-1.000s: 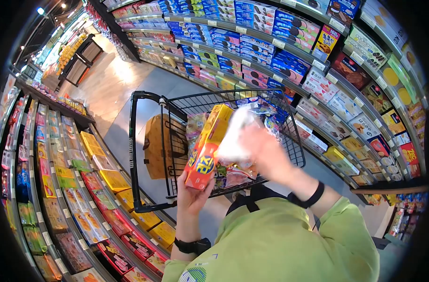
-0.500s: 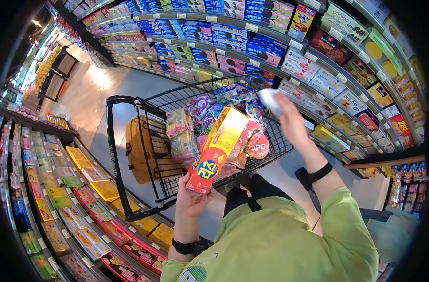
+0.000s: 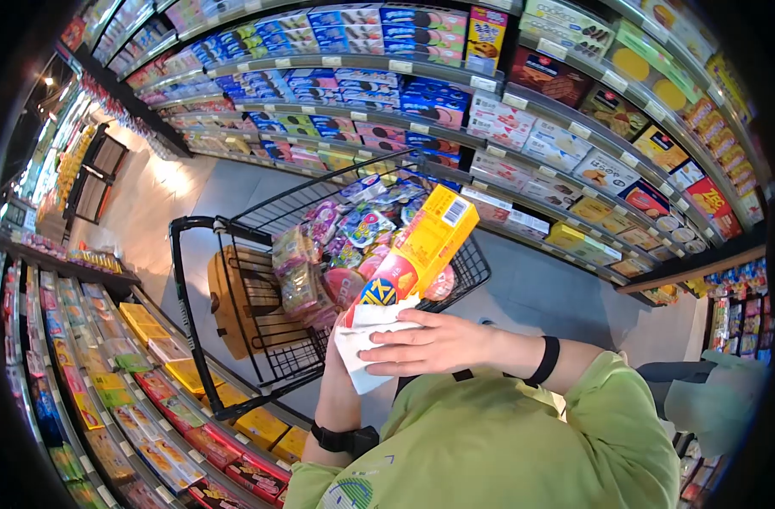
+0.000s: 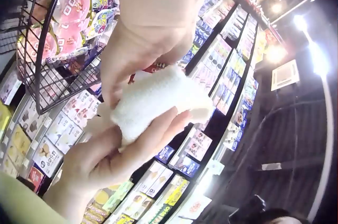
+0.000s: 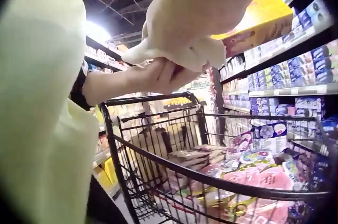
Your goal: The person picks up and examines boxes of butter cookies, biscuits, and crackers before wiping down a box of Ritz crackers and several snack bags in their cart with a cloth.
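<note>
In the head view a long red and yellow box [image 3: 434, 242] tilts up over the cart, its lower red end in the left hand [image 3: 341, 360]. A folded white cloth [image 3: 369, 343] lies around that lower end. The right hand [image 3: 421, 343] presses the cloth on the box with fingers extended. From the left wrist view, the cloth [image 4: 158, 100] covers the box's end, with the right hand's fingers [image 4: 158, 131] along it. The right wrist view shows the yellow part of the box [image 5: 259, 21] sticking out past the hands. The left hand's fingers are partly hidden by the cloth.
A black wire cart [image 3: 192, 314] holds many bagged sweets [image 3: 303, 280]. A brown box [image 3: 230, 297] sits under the cart's handle end. Stocked shelves [image 3: 387, 114] stand beyond the cart, and another display [image 3: 150, 407] is at left. Someone in grey-green [image 3: 710, 407] stands at right.
The right hand has swung back from beyond the cart's far side and brought the white cloth onto the box's lower end. The box's yellow end has turned up and right. The cart appears shifted left.
</note>
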Demonstrator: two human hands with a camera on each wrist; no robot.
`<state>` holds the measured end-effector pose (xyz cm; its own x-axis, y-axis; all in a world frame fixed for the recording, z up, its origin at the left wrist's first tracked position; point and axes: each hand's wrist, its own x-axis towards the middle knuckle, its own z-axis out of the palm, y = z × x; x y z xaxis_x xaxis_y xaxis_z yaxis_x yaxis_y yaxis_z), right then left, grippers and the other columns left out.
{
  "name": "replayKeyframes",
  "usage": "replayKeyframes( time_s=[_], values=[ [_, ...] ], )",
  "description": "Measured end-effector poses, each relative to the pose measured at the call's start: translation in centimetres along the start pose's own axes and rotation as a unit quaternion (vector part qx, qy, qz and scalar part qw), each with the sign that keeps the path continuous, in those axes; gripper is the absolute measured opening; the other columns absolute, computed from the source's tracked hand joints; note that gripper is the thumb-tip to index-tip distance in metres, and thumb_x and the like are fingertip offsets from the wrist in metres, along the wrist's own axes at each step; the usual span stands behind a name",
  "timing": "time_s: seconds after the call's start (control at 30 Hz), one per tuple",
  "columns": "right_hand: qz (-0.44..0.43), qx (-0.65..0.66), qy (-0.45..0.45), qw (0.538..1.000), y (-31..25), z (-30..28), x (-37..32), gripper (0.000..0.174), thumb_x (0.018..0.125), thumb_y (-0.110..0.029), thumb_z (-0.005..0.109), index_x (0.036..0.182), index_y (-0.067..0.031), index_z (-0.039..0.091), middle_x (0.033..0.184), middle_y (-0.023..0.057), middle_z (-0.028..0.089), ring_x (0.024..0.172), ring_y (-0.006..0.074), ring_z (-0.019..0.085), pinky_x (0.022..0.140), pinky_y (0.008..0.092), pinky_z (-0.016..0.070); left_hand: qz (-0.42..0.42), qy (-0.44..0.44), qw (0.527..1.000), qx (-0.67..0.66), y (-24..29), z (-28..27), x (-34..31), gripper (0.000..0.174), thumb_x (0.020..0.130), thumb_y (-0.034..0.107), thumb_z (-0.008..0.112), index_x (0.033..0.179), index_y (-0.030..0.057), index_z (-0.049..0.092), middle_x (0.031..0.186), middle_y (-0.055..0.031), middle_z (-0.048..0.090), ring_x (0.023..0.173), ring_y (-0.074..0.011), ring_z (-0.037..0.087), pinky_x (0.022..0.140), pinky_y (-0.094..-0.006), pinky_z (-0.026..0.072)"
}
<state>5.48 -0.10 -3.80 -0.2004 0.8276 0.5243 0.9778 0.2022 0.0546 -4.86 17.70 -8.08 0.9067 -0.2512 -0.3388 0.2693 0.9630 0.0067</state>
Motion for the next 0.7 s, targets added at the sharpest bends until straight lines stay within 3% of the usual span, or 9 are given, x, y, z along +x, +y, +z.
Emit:
replayKeyframes(
  time_s=[0.13,0.17,0.2,0.27,0.4,0.47,0.6,0.63,0.7],
  values=[
    [0.028,0.001,-0.043,0.999,2.9,-3.4,-4.6,0.048,0.087,-0.019,0.048,0.134,-0.0266,0.047,0.146,-0.0055,0.040,0.136,0.0135,0.035,0.115,0.0374,0.0191,0.023,-0.033,0.999,-0.011,-3.3,2.7,2.1,0.059,0.095,0.039,0.034,0.131,-0.0058,0.044,0.120,-0.0216,0.059,0.103,-0.0341,0.062,0.091,-0.0472,0.0512],
    [0.045,-0.022,-0.021,0.999,4.1,-3.9,-6.2,0.048,0.085,-0.019,0.050,0.133,-0.0264,0.048,0.145,-0.0058,0.040,0.135,0.0147,0.035,0.115,0.0382,0.0199,-0.006,-0.015,0.995,-0.101,-4.0,3.6,2.8,0.059,0.094,0.040,0.036,0.132,-0.0041,0.044,0.117,-0.0210,0.060,0.092,-0.0314,0.064,0.077,-0.0443,0.0548],
    [0.062,-0.044,0.000,0.997,5.5,-4.6,-7.9,0.049,0.084,-0.019,0.052,0.132,-0.0263,0.050,0.145,-0.0060,0.041,0.135,0.0158,0.035,0.115,0.0390,0.0208,-0.060,-0.150,0.983,-0.090,-4.4,1.7,3.3,0.062,0.092,0.042,0.039,0.135,-0.0023,0.041,0.123,-0.0240,0.057,0.079,-0.0278,0.063,0.065,-0.0387,0.0508],
    [0.135,-0.050,-0.006,0.990,8.7,-6.5,-11.2,0.049,0.084,-0.015,0.053,0.131,-0.0243,0.051,0.143,-0.0009,0.043,0.133,0.0209,0.039,0.113,0.0417,0.0255,-0.098,-0.073,0.989,-0.079,-5.2,3.1,3.7,0.065,0.091,0.044,0.040,0.137,-0.0012,0.039,0.129,-0.0273,0.052,0.071,-0.0248,0.060,0.060,-0.0343,0.0443],
    [0.444,-0.010,0.147,0.884,15.0,-8.3,-18.9,0.061,0.079,0.011,0.046,0.135,-0.0105,0.047,0.141,0.0157,0.044,0.130,0.0336,0.042,0.109,0.0412,0.0337,-0.069,-0.062,0.993,-0.070,-7.9,3.0,5.1,0.065,0.092,0.043,0.041,0.138,-0.0024,0.037,0.133,-0.0296,0.047,0.078,-0.0292,0.063,0.068,-0.0413,0.0489],
    [0.479,0.051,0.243,0.842,15.5,-10.2,-20.6,0.065,0.076,0.017,0.042,0.136,-0.0075,0.045,0.140,0.0185,0.044,0.131,0.0354,0.041,0.108,0.0390,0.0339,0.044,-0.022,0.999,0.013,-9.5,3.3,5.5,0.061,0.093,0.041,0.041,0.136,-0.0019,0.039,0.130,-0.0273,0.050,0.090,-0.0335,0.064,0.076,-0.0477,0.0513],
    [0.303,0.134,0.223,0.917,11.2,-11.1,-17.9,0.052,0.078,0.010,0.048,0.127,-0.0059,0.053,0.131,0.0167,0.053,0.126,0.0347,0.046,0.105,0.0440,0.0366,0.137,0.032,0.982,0.128,-13.0,4.4,7.7,0.053,0.096,0.039,0.040,0.132,-0.0007,0.043,0.124,-0.0204,0.056,0.104,-0.0342,0.061,0.088,-0.0507,0.0497],
    [0.251,0.171,0.076,0.950,9.4,-11.8,-16.9,0.046,0.079,-0.002,0.057,0.124,-0.0101,0.056,0.129,0.0121,0.054,0.123,0.0311,0.049,0.105,0.0455,0.0369,0.137,-0.002,0.984,0.113,-13.8,4.0,8.6,0.050,0.098,0.035,0.039,0.133,0.0001,0.042,0.126,-0.0189,0.056,0.108,-0.0334,0.060,0.093,-0.0480,0.0483],
    [0.053,0.160,0.012,0.986,6.2,-12.5,-15.7,0.052,0.077,-0.019,0.063,0.128,-0.0203,0.053,0.137,0.0001,0.048,0.130,0.0241,0.042,0.108,0.0483,0.0306,0.143,-0.008,0.989,0.035,-15.9,5.0,9.8,0.047,0.100,0.032,0.036,0.138,0.0039,0.039,0.128,-0.0161,0.054,0.111,-0.0305,0.059,0.095,-0.0451,0.0477]
  ],
)
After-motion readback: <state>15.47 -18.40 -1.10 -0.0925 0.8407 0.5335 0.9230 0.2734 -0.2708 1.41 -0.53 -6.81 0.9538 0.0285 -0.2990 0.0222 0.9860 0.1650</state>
